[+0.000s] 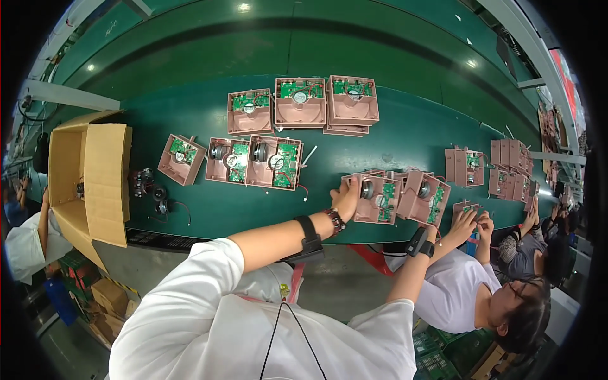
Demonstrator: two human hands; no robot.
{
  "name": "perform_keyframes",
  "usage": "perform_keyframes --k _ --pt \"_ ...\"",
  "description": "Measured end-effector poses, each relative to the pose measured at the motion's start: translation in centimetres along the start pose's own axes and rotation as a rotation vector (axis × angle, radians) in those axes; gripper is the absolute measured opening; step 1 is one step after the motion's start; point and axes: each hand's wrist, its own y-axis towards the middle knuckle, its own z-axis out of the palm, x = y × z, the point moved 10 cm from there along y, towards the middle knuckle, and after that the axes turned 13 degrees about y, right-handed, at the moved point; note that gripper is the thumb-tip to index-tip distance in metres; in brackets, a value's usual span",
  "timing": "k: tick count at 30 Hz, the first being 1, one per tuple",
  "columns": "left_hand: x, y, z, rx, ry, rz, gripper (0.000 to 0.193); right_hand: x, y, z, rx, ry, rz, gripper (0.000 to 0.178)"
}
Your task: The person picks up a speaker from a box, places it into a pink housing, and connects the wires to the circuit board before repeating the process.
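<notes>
My left hand is closed around the left end of a pink plastic speaker housing, which holds a green circuit board and a round black speaker. Against its right side leans a second, tilted pink housing with similar parts and red wires. My right hand is at the near edge of this second housing, which hides most of it; its fingers do not show. Left of my left hand, two pink housings with boards and speakers stand side by side, a wire with a white plug hanging from one.
Three pink housings stand at the back of the green table; another sits left. Loose black speakers lie beside an open cardboard box. A co-worker's hands work close on my right, near more housings.
</notes>
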Motion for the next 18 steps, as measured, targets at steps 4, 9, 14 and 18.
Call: perform_keyframes --k 4,9,14,18 --pt "-0.8 0.3 2.3 0.016 -0.043 -0.011 0.078 5.3 -4.0 -2.7 -0.178 0.095 -0.251 0.048" --pt "-1.1 0.3 0.9 -0.079 -0.153 0.124 0.069 3.0 -11.5 -1.0 -0.452 0.039 -0.283 0.051" --pt "-4.9 -9.0 -5.7 0.316 0.137 0.577 0.031 -6.0 -24.4 10.1 -0.150 -0.113 -0.241 0.027" --pt "-4.2 -12.2 -20.6 -0.098 0.294 0.713 0.026 -9.9 -29.5 24.5 0.384 -0.619 -0.285 0.026"
